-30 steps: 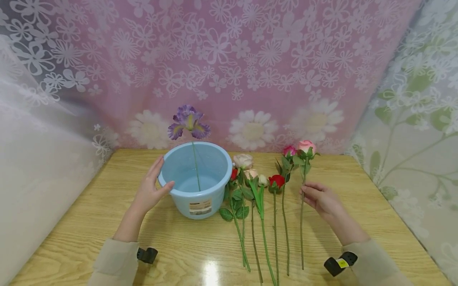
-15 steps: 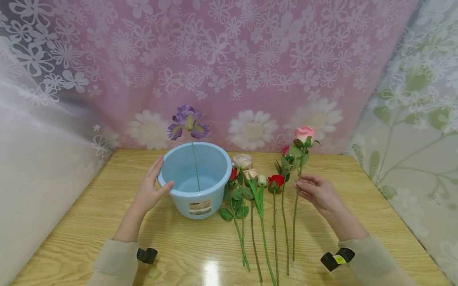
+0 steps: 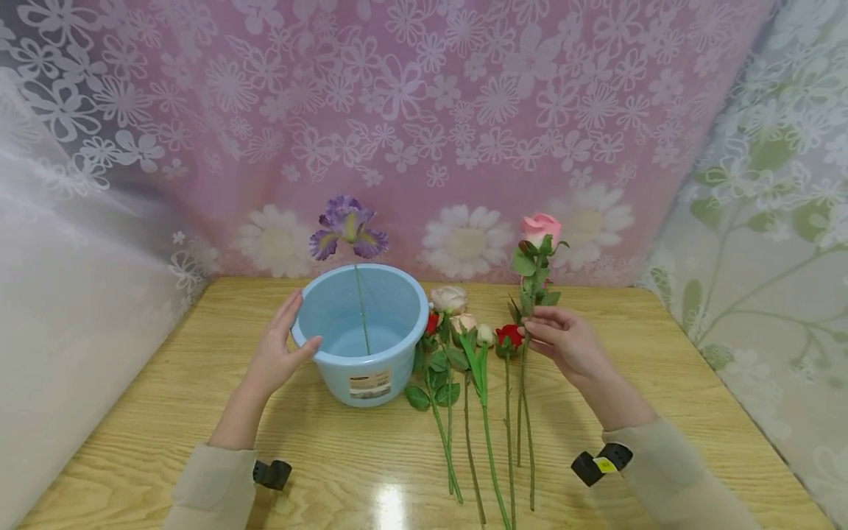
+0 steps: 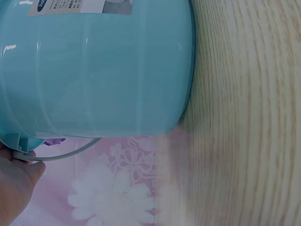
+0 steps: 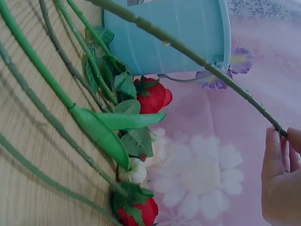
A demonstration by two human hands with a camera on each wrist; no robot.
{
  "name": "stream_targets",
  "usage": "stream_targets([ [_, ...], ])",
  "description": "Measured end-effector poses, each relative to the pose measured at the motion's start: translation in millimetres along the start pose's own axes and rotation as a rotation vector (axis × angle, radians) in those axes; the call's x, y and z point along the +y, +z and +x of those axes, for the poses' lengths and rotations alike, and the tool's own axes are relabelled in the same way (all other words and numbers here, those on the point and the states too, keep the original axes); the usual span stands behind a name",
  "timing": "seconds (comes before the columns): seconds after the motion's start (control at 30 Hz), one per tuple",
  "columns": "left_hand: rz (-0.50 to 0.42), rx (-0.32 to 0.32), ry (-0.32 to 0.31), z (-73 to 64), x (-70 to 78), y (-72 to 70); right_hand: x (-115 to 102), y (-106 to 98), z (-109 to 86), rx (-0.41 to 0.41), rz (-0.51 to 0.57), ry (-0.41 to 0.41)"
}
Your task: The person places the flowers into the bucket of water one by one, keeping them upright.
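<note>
My right hand (image 3: 571,344) pinches the stem of a pink rose (image 3: 542,230) just below its leaves, and the bloom is held up at the top. In the right wrist view, the rose's stem (image 5: 202,62) runs raised across the picture to the fingertips. A light blue bucket (image 3: 371,368) stands upright on the table, with my left hand (image 3: 277,353) resting against the left of its rim, thumb and fingers spread. The left wrist view has that hand beside the handle (image 4: 70,153). Inside the bucket leans a purple iris (image 3: 349,227).
Several flowers lie right of the bucket on the wooden table (image 3: 636,471): a red rose (image 3: 509,337), a pale rose (image 3: 449,300), a peach rose (image 3: 464,322) and a white bud (image 3: 486,335) among them. Behind the table hangs a pink floral curtain (image 3: 424,132).
My right hand has lifted the pink rose and carried it left, over the magenta bloom and beside the red rose. My left hand and the bucket stay in place.
</note>
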State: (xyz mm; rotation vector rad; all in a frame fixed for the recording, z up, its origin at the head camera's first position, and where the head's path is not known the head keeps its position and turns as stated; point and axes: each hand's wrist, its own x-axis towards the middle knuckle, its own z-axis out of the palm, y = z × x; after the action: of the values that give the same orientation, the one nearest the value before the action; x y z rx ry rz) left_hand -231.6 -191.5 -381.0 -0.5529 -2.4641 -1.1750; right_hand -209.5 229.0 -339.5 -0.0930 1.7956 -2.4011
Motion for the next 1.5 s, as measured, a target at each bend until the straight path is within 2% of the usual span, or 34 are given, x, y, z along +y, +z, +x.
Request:
stream_targets([
  [0.37,-0.003,0.007,0.005,0.7,-1.0,1.4,-6,23,9.6,-0.011,-0.016,-0.049],
  [0.57,-0.008,0.011,0.012,0.6,-1.0,1.5,-9,34,14.6,-0.037,-0.073,-0.099],
  [0.73,-0.005,0.010,0.018,0.3,-1.6,1.7,-14,41,18.1,-0.071,-0.044,-0.157],
  [1.0,-0.008,0.015,0.020,-0.1,-2.0,1.4,-31,52,23.3,-0.015,0.021,-0.097],
  [1.27,-0.021,0.020,0.025,0.4,-2.5,0.4,-44,60,27.9,-0.040,0.083,-0.170],
  [1.5,-0.012,0.010,0.017,0.0,-1.7,1.1,-57,69,31.8,-0.032,0.075,-0.193],
])
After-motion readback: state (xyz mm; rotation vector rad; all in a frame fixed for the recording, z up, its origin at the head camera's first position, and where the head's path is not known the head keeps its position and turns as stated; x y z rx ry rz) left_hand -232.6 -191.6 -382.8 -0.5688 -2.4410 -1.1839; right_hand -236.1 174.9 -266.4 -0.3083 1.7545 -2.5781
